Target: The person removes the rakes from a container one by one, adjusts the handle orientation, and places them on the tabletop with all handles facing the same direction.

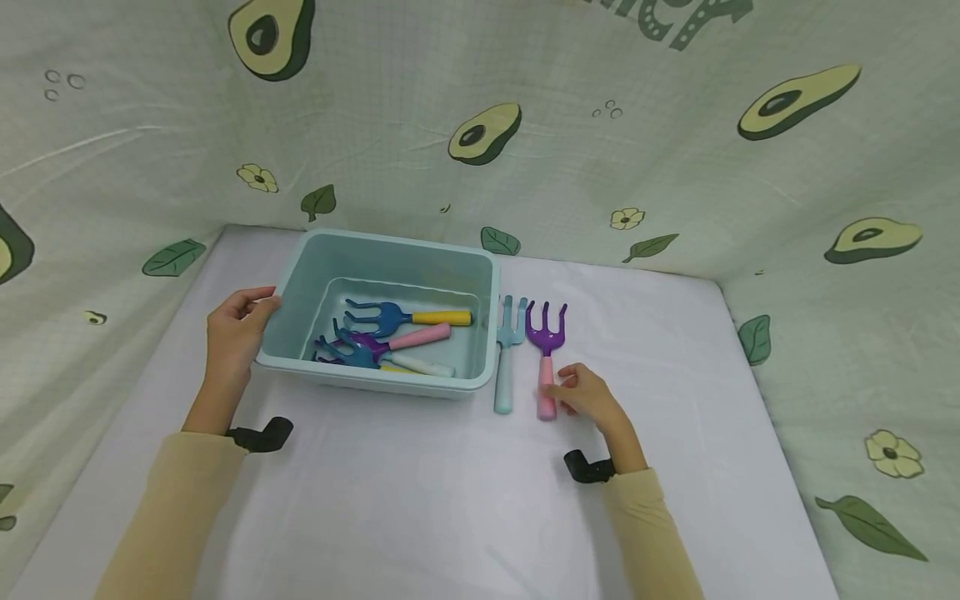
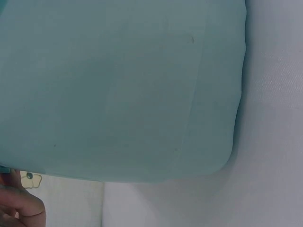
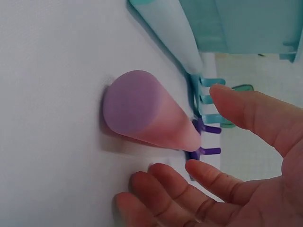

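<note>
A light blue plastic bin (image 1: 405,387) stands on the table, and my left hand (image 1: 231,337) pinches its left rim between thumb and fingers. Beside the bin's right wall lies a light blue hand rake (image 1: 505,375). Right of that is a purple hand rake with a pink handle (image 1: 547,375). My right hand (image 1: 592,398) is at this pink handle; the right wrist view shows thumb and fingers spread apart around it, without a grip. Within the bin lie a blue rake with a yellow handle (image 1: 442,317), a purple one with a pink handle (image 1: 420,336), and a blue one with a whitish handle (image 1: 423,365).
Another yellow handle (image 1: 397,369) shows partly under the whitish one in the bin. A white cloth (image 1: 420,500) covers the table. Behind and at both sides hangs a pale green curtain (image 1: 390,150) printed with avocados, and the bin stands close to its back part.
</note>
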The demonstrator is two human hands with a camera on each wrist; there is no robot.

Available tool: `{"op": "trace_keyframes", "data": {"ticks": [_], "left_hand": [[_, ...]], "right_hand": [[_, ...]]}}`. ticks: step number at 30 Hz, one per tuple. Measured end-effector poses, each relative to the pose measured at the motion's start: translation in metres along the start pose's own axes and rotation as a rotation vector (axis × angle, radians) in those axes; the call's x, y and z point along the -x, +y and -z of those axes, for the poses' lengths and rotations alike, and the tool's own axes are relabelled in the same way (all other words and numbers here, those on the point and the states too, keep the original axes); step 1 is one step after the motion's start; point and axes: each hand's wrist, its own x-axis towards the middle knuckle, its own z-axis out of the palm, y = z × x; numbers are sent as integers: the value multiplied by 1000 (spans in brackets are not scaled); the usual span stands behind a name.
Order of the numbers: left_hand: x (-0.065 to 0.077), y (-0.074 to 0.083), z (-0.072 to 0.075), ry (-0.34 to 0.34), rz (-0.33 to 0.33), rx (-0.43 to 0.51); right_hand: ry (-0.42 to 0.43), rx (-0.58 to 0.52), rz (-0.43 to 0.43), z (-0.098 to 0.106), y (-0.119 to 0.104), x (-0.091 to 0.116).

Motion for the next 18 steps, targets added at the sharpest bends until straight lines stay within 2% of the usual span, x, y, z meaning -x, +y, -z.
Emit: {"op": "trace_keyframes", "data": {"ticks": [7,8,11,14,15,18], "left_hand": [[-1,-2,-1,15,-3,8],[-5,-7,-1,15,-7,45],[-11,-16,-2,16,-16,40],[-23,-29,-3,17,-20,72],[-24,-30,-4,21,-19,43],[-24,-31,-4,17,-24,65]], "right_hand": [[-19,20,31,12,-10,7],[-22,22,41,14,-11,8],[-25,22,65,21,-16,10],[-37,25,88,28,-21,13],[-43,26,96,30,-23,14],[-60,38,121,35,-29,16]]}}
